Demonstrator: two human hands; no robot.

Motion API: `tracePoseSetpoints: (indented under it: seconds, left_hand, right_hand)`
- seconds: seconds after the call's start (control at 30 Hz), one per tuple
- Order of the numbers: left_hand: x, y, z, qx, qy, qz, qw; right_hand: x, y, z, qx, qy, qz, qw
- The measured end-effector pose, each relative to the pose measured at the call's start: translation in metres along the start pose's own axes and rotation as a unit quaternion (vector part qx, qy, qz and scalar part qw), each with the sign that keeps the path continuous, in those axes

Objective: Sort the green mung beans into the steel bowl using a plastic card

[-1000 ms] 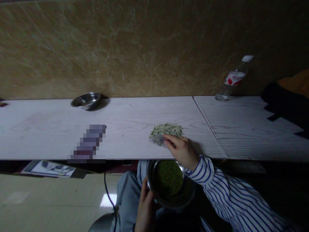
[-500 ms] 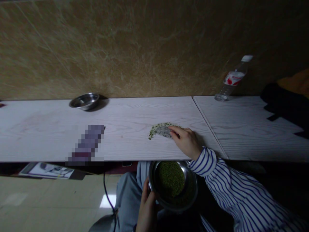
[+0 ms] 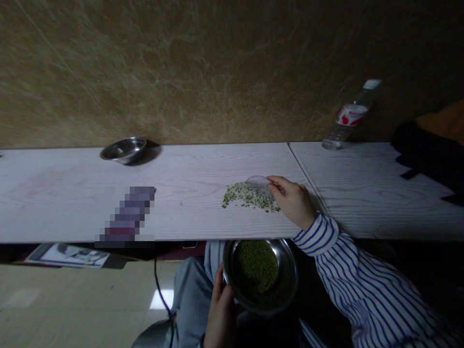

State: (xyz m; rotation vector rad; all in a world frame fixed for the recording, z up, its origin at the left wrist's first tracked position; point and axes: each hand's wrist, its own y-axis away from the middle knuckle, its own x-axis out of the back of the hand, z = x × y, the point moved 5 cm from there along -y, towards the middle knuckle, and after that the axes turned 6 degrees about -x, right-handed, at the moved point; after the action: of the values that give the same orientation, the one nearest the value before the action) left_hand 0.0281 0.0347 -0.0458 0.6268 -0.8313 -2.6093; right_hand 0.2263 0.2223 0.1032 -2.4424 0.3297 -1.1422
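Note:
My left hand point(image 3: 222, 309) grips the left rim of a metal bowl point(image 3: 288, 285) over my lap. Small green beans, likely mung beans point(image 3: 256, 266), lie in it. On the table, a spread of white grains mixed with green beans point(image 3: 250, 195) lies just left of my right hand point(image 3: 293, 198). That hand is closed, its thumb and fingers pinching the edge of a thin, see-through round piece point(image 3: 258, 181). This piece reaches over the far side of the spread; whether it is mesh or plastic I cannot tell.
A second metal bowl point(image 3: 123, 150) stands at the back left by the wall. Nearer the front edge lies a blurred-out flat item point(image 3: 128, 212). A plastic bottle point(image 3: 350, 116) leans on the wall at the right, with dark cloth point(image 3: 424, 159) beyond. A cable point(image 3: 159, 290) hangs below the table.
My right hand has shifted right with the see-through piece, which has moved back and right off the grains. More of the white and green spread now shows. The left hand and its bowl stay put.

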Motion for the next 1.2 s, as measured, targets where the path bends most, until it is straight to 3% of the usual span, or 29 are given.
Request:
tracePoseSetpoints:
  seconds: [0.3,1.2]
  left_hand:
    - [-0.001,0.002,0.004,-0.017,0.019,-0.005,1.000]
    - [0.001,0.003,0.001,-0.008,0.018,-0.026,0.999]
  right_hand:
    - [-0.010,0.007,-0.012,0.027,-0.001,-0.032,0.999]
    - [-0.009,0.029,-0.028,0.124,-0.001,-0.022,0.992]
